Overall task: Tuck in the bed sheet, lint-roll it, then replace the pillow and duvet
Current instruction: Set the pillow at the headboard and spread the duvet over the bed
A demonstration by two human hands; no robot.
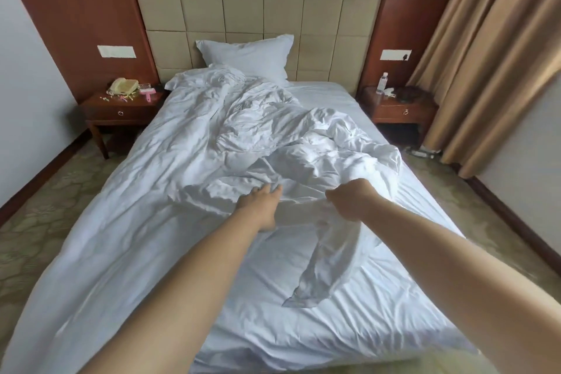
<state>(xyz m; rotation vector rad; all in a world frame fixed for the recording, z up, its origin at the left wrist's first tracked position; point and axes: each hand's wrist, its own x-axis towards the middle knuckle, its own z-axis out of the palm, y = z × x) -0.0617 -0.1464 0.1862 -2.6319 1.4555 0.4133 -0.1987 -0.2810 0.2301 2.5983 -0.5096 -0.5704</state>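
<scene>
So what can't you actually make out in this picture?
Head view only:
- Bed sheet under the duvet: covered, so its tuck is unknown.
- Right hand fingers: buried in duvet folds.
- Small items on the left nightstand: too small to name.
- Bed's foot edge: cut off by the frame and arms.

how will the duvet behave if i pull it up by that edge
Probably floppy: the duvet lies crumpled, and a corner droops below the right hand. Likely light for its bulk, since one grip lifts the edge. It should drag across the sheet rather than lift whole.
</scene>
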